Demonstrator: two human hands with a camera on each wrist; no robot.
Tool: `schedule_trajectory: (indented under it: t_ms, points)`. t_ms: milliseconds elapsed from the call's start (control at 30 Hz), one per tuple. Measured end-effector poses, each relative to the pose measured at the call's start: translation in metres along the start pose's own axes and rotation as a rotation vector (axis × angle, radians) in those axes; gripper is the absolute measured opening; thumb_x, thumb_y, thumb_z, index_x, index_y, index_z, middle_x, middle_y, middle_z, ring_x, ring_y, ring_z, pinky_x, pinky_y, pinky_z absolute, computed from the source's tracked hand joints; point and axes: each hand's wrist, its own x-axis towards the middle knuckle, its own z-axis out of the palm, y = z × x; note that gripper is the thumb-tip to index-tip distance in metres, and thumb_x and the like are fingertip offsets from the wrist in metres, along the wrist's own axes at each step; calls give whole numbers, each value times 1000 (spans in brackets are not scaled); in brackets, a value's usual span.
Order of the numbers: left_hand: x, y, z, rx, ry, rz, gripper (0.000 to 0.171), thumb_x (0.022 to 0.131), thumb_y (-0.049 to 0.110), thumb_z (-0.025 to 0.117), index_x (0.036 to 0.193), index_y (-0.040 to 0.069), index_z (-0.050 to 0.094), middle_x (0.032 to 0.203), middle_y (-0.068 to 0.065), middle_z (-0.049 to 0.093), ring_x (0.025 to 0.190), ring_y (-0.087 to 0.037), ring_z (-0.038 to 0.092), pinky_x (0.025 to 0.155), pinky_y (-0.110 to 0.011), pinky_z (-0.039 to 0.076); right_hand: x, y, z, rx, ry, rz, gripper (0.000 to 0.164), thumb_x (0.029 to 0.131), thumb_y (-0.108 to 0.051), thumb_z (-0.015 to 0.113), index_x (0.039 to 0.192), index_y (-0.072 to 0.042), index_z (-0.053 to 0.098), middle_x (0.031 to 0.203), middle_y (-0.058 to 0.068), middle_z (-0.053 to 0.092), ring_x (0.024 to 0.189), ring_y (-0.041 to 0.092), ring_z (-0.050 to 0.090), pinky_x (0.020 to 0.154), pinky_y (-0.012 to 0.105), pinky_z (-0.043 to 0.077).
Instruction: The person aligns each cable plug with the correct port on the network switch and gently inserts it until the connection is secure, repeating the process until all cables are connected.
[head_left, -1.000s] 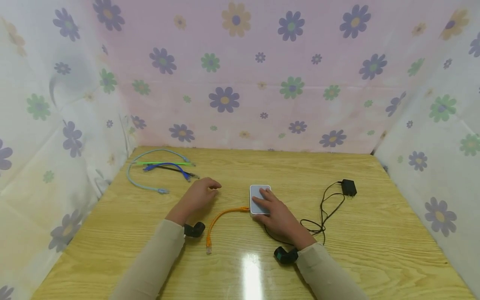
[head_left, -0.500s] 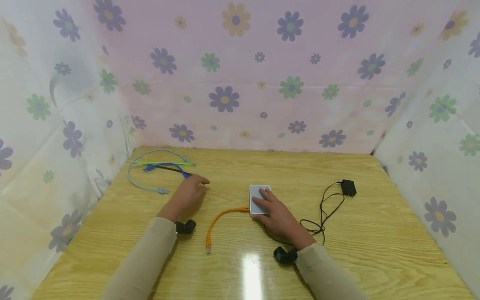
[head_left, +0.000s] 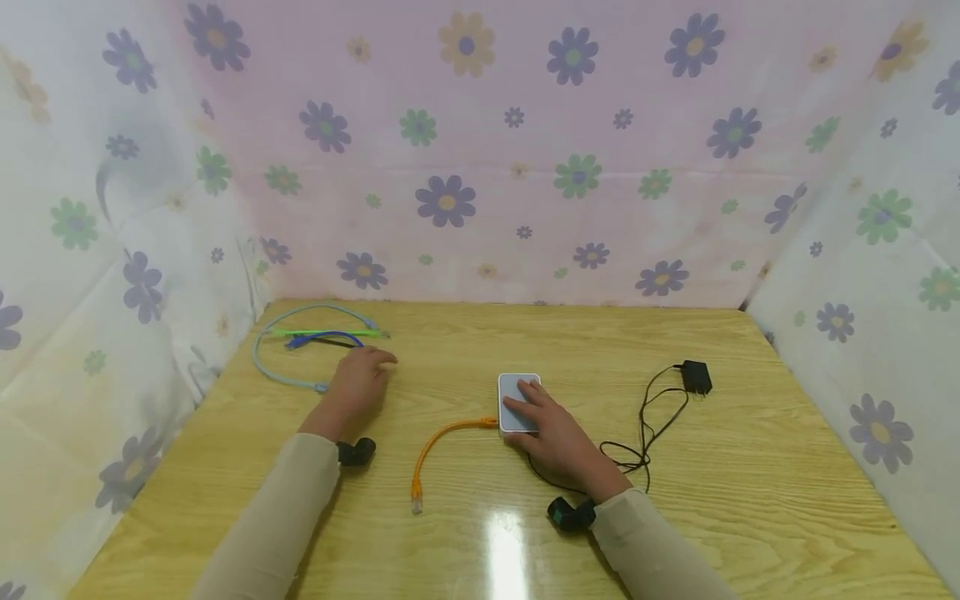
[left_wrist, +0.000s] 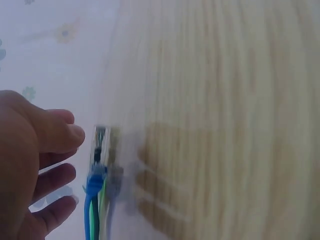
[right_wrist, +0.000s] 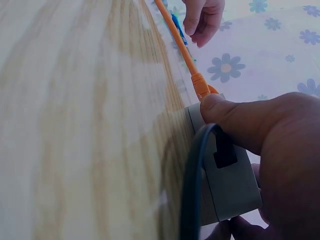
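Observation:
My right hand (head_left: 558, 440) lies over a small white network box (head_left: 509, 384), fingers across its top and thumb (right_wrist: 225, 112) at the edge beside the orange plug. An orange Ethernet cable (head_left: 435, 439) runs from the box's left side, its other end loose on the table. A black cord (right_wrist: 192, 185) goes into the box's front. Above the near ends of the blue Ethernet cable (head_left: 330, 335) and a black cable (head_left: 339, 343) hovers my left hand (head_left: 351, 390), fingers loosely bent. In the left wrist view a blue plug (left_wrist: 95, 180) is beside the fingertips, apparently not held.
A light blue cable (head_left: 281, 379) curves round the pile at the back left, with a bright green cable (head_left: 373, 334) in it. To the right, a black power adapter (head_left: 696, 377) lies with its cord looped. Flowered cloth (head_left: 480, 167) walls in the wooden table.
My left hand has moved leftward and slightly away from me, from beside the cable pile to over its near ends. The right hand stays on the network box.

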Motion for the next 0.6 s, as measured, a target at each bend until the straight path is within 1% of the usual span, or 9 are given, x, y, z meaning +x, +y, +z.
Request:
schedule_trajectory:
  t_ms: [100,167,267,433,600]
  points:
    - [1,-4,-3,31,-7,-30,29,96,5,48,117,6,68,121,-19,61,117,-41,49,102,-59,37,-1,1,1,2,3,5,59,93,-39,64,146,-23,45,161,8,24,150,31,15,111,56,34]
    - [2,-5,-5,33,-17,-57,30,97,6,46,118,6,67,123,-19,60,118,-41,48,103,-59,35,-1,1,1,6,3,5,58,93,-39,63,146,-23,45,161,8,24,150,31,15,111,56,34]
    - [5,-8,-9,50,-22,-82,29,97,6,45,117,4,67,124,-19,59,119,-41,49,104,-57,37,-1,1,2,11,-2,5,59,93,-39,64,146,-23,45,161,8,24,150,32,15,111,56,34]
    - [7,-10,-14,95,-45,-98,28,97,5,44,116,3,65,124,-19,60,118,-41,51,104,-56,40,-1,2,3,5,6,-3,58,93,-38,64,146,-23,46,160,8,25,150,31,16,111,56,34]
    - [10,-12,-16,109,-65,-116,31,96,4,42,117,3,65,123,-20,61,118,-42,52,103,-57,40,-1,5,3,-2,8,1,58,93,-40,64,146,-24,46,161,7,25,150,30,16,111,55,35]
